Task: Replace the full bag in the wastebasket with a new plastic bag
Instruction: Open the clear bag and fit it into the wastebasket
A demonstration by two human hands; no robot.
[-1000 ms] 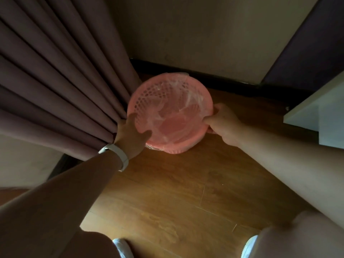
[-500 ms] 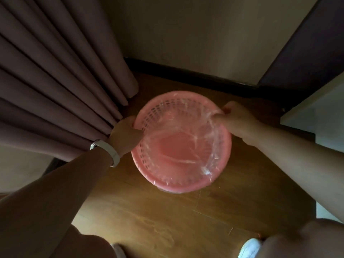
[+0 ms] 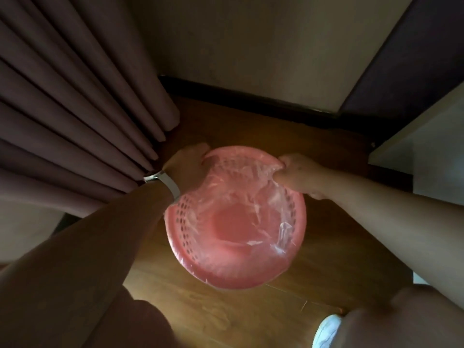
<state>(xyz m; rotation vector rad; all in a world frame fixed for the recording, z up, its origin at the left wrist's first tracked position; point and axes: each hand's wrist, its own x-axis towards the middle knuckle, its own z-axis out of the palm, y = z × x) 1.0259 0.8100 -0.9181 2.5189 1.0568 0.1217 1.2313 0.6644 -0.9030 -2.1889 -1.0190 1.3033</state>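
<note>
A round pink perforated wastebasket (image 3: 175, 237) is held above the wooden floor, seen from above. A clear plastic bag (image 3: 283, 229) lines its inside and folds over the rim; the basket holds nothing else. My left hand (image 3: 188, 169), with a pale band on the wrist, grips the far left rim. My right hand (image 3: 301, 174) grips the far right rim, thumb tucked inside over the plastic.
Dark pleated curtains (image 3: 75, 109) hang at the left, reaching the floor beside the basket. A beige wall with dark skirting (image 3: 251, 99) runs behind. A pale furniture corner (image 3: 416, 146) juts in at the right. My knees and a white shoe (image 3: 326, 330) lie below.
Both hands have drawn the basket away from the wall corner and the curtains, toward me. It now appears larger and lower in the view. Both grips stay on the rim.
</note>
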